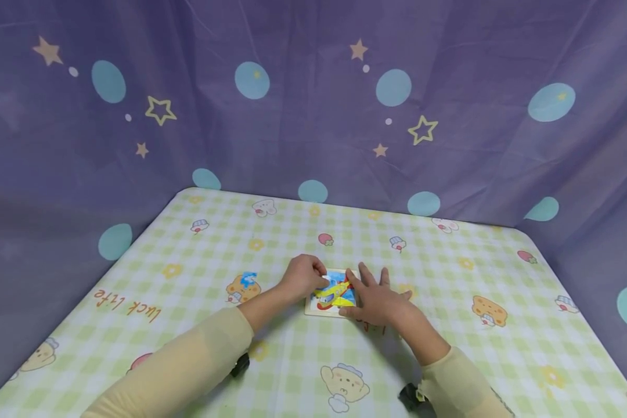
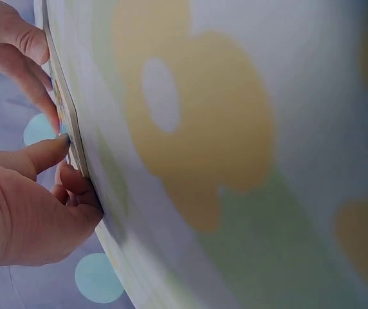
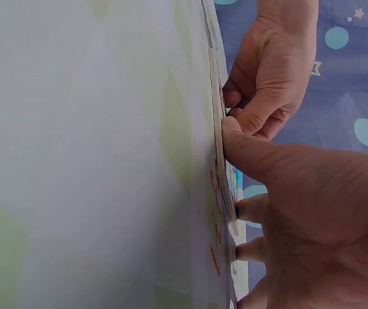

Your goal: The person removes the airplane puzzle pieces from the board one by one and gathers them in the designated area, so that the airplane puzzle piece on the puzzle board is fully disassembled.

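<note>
Pale sleeves [image 1: 188,360] reach up from the lower edge, which cuts both off, with a dark object [image 1: 240,366] partly tucked beneath the left one. Beyond them, on the checked cloth-covered counter [image 1: 428,261], a small framed puzzle [image 1: 321,314] lies flat between the two hands. The left hand [image 1: 301,278] bends over its upper-left corner, fingers curled inward; the fingertips are too hidden to tell whether they pinch a piece. A pale patch shows beside them, and whether it is bare backing or part of the picture is unclear. The right hand [image 1: 381,305] spreads wide over the right side, thumb on the frame and the outer fingers past its edge, grasping nothing; it covers part of that side.

What shows of the puzzle is bright: a yellow, plane-like shape with red parts on blue and white, inside a light, wood-coloured border. Both wrist views catch it almost edge-on, so its face barely reads there. A loose blue piece [image 1: 248,280], irregular in outline, lies left of it on a printed biscuit motif.
</note>
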A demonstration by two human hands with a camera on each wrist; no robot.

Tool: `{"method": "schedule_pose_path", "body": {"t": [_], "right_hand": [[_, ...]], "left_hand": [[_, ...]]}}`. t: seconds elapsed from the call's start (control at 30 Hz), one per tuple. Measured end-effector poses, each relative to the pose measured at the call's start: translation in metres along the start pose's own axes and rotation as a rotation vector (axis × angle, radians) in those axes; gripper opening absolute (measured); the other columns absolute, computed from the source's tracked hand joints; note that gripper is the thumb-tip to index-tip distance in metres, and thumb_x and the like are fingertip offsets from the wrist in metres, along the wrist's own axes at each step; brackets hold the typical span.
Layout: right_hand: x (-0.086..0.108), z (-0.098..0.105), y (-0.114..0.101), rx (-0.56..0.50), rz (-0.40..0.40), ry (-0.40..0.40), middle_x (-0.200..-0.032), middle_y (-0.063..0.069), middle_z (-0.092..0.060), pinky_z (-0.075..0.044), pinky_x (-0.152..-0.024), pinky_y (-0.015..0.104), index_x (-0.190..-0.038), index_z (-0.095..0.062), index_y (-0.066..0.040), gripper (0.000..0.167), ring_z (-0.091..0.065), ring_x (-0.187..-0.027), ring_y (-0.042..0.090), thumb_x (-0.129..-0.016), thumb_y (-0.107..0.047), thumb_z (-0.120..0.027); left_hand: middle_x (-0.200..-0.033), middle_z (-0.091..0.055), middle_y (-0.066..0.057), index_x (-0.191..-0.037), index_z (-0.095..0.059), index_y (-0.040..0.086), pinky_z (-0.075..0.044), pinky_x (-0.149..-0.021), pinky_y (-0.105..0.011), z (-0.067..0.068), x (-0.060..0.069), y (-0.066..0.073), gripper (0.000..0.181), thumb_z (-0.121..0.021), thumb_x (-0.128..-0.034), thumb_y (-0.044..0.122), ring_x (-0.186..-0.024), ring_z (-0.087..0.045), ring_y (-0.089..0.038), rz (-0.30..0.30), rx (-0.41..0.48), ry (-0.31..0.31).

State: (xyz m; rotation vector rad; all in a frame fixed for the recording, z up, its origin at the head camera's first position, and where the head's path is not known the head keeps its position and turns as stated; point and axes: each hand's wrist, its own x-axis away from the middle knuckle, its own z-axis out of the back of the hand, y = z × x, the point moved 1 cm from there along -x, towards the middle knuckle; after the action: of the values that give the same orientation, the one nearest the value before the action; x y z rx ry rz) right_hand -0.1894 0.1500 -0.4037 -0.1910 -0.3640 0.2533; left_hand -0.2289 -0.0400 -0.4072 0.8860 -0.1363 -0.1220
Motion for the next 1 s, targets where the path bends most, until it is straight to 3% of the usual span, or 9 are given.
{"method": "schedule_pose_path", "body": {"t": [0.43, 0.63, 1.0], "right_hand": [[0.0007, 0.0017, 0.0003, -0.006, 0.007, -0.013, -0.169, 0.008, -0.005, -0.016, -0.086, 0.091, -0.163, -0.020, -0.027, 0.090, -0.001, -0.147, 0.056, -0.092, -0.064, -0.061], [0.0004, 0.0004, 0.0005, -0.001, 0.006, -0.008, -0.169, 0.008, -0.006, -0.017, -0.086, 0.091, -0.163, -0.021, -0.028, 0.089, -0.002, -0.147, 0.056, -0.092, -0.064, -0.061], [-0.0006, 0.0004, -0.0002, 0.004, 0.001, -0.011, -0.169, 0.009, -0.007, -0.017, -0.085, 0.091, -0.163, -0.022, -0.028, 0.089, -0.002, -0.147, 0.056, -0.091, -0.064, -0.062]], "left_hand": [[-0.077, -0.062, -0.003, -0.089, -0.070, 0.002, -0.050, -0.070, -0.029, 0.0009, 0.0006, 0.0005, 0.015, -0.083, -0.0817, 0.002, -0.072, -0.057, -0.016, -0.023, 0.039, 0.009], [-0.081, -0.062, -0.003, -0.104, -0.071, 0.003, -0.050, -0.072, -0.029, -0.0006, -0.0010, -0.0026, 0.023, -0.080, -0.0834, 0.000, -0.073, -0.056, -0.015, -0.044, 0.071, -0.019], [-0.083, -0.063, -0.003, -0.105, -0.074, 0.003, -0.050, -0.073, -0.028, 0.0002, -0.0001, -0.0011, 0.018, -0.077, -0.0873, 0.001, -0.077, -0.056, -0.016, -0.049, 0.078, -0.051]]}}
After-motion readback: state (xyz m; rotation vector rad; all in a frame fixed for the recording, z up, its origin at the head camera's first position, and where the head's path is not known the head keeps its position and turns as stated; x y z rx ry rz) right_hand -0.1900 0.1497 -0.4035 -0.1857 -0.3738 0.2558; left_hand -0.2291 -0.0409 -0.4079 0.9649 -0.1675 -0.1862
